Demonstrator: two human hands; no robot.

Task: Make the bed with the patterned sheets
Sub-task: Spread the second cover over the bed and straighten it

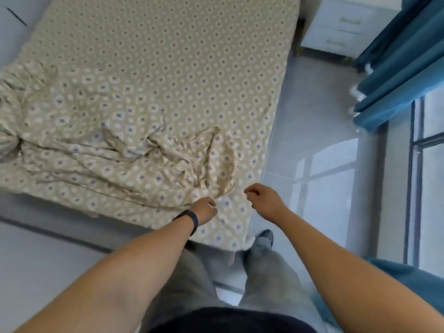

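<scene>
Grey tiled floor [319, 131], patterned sheet [153, 75] covering bed, blue curtains [403, 58]

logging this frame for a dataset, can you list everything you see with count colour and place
fitted sheet: one, beige with diamond pattern, flat over the mattress
loose sheet: one, same beige pattern, crumpled at the bed's near end
nightstand: one, white, far right beside the bed
curtains: blue, right, by the window
floor: grey tile, right of the bed
left hand: one, black wristband, fingers curled at the sheet near the corner
right hand: one, loosely curled above the bed corner
legs: two, grey trousers, below
</scene>
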